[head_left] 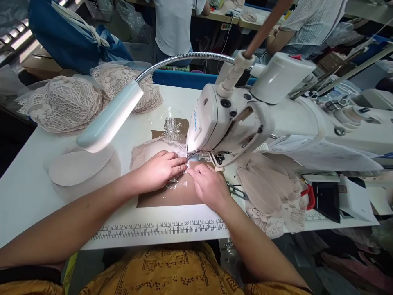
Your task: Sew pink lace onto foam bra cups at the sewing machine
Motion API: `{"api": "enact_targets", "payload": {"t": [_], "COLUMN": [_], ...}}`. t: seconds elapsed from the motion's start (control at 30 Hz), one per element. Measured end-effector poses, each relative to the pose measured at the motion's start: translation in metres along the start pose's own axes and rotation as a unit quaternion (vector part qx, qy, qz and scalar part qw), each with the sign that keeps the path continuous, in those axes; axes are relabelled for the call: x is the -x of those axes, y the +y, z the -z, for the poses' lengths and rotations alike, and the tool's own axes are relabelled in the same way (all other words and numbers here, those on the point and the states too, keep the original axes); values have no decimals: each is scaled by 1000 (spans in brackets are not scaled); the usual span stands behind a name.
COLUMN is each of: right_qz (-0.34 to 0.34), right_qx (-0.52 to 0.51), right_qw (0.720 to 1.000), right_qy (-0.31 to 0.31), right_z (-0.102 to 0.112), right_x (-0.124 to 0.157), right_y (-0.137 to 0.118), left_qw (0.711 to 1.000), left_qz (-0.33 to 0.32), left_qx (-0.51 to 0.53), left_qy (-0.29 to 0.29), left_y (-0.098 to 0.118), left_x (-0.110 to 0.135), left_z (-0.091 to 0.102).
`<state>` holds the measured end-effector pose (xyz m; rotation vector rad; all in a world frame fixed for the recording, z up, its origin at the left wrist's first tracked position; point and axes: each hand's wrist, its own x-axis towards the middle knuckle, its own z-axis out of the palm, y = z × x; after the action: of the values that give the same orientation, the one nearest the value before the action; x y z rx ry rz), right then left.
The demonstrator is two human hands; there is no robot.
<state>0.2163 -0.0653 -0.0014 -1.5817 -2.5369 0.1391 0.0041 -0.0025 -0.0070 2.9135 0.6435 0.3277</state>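
Observation:
My left hand (167, 169) lies on a beige lace-edged piece that looks like a bra cup (146, 152), its fingers stretched over the fabric toward the needle. Close to the needle, my right hand (210, 184) has curled fingers, with thumb and forefinger pinched at the fabric's edge. That edge is mostly covered by my fingers. Above both hands stands the white sewing machine (211, 119), its presser foot (190, 156) down beside my fingertips. Brown tape-covered board (166, 198) lies under the work.
Stacked lace pieces (69, 104) sit at the back left, near a lamp (110, 116) on a bendy neck. A pale cup pad (81, 168) lies left. More beige pieces (264, 184) are heaped right, by red-handled scissors (310, 196). A ruler strip (159, 229) runs along the front edge.

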Motion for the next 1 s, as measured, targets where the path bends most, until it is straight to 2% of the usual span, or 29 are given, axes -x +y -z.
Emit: {"api": "enact_targets", "payload": {"t": [0.3,0.47,0.8,1.0], "right_qz": [-49,-55,-55,-61], "right_qx": [3,-32,-70,-92], "right_qw": [999,998,995,992], "right_qy": [-4,17,43,59], "right_z": [-7,-8,-7,-8], "right_x": [-8,-7,-5,-3], "right_y": [0,2,3,6], "left_qw": [999,999,997,987], "left_qz": [6,19,51,121], "left_qx": [-16,-26,-46,-105], "left_qy": [30,37,20,-13], "left_y": [-20,-24,-23,-11], "left_x": [-10,-13,-12,-7], "left_z": [0,-1,0,15]}}
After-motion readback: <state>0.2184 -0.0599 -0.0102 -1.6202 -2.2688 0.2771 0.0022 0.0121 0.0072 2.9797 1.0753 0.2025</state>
